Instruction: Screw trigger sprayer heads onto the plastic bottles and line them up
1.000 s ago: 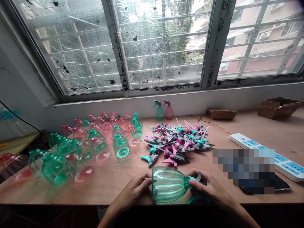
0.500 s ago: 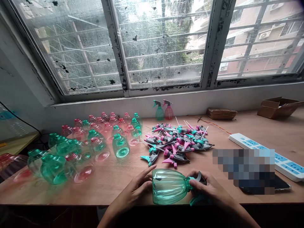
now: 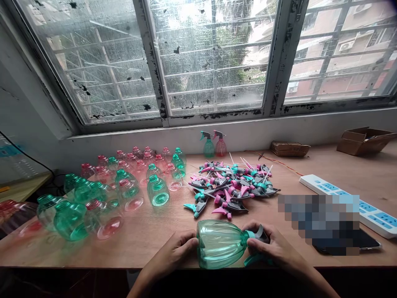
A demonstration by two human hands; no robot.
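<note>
A clear green spray bottle (image 3: pixel 221 244) lies sideways between my hands at the table's front edge, its base to the left. My left hand (image 3: pixel 180 250) is closed at the base, fingers curled against it and partly hidden. At the neck, my right hand (image 3: pixel 263 244) grips the grey and teal trigger sprayer head (image 3: pixel 259 258), whose teal collar meets the bottle's mouth. Just beyond the bottle lies a heap of loose trigger sprayer heads (image 3: pixel 232 186) in pink, teal and grey, several with white tubes.
Open green bottles (image 3: pixel 158 191) and pink bottles (image 3: pixel 132 196) stand in rows at the left. Two bottles with sprayers, green (image 3: pixel 209 147) and pink (image 3: pixel 220 147), stand by the wall. A power strip (image 3: pixel 350 203), a blurred-out dark device (image 3: pixel 362 240) and cardboard boxes (image 3: pixel 356 142) are at the right.
My left hand's fingers, stretched out beside the base before, have curled in against it. The sprayer's collar now sits straight at the bottle's neck, and the teal trigger has shifted slightly left.
</note>
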